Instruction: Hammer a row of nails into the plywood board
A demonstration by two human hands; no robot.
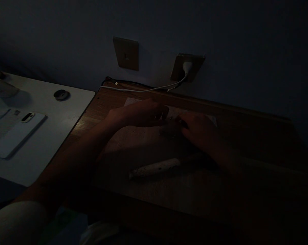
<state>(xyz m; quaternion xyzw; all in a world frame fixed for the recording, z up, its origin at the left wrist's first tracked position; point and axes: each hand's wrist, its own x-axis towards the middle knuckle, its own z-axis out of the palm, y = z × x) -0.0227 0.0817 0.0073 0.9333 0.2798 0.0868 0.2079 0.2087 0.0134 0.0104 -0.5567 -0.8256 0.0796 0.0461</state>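
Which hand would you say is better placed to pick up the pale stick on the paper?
Probably the right hand: it rests nearer the stick's shadowed end, while the left hand sits farther off.

You wore a pale sleeve [16, 221] over your upper arm, with a dim bluish patch of clothing [67, 226] just beside it; your left forearm [67, 160] ran bare beyond that sleeve, and your left hand [141, 114] and right hand [202, 132] were bare too.

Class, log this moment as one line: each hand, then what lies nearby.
left hand: beside dark lump | right hand: against lump, grip unclear | nearby: pale handle
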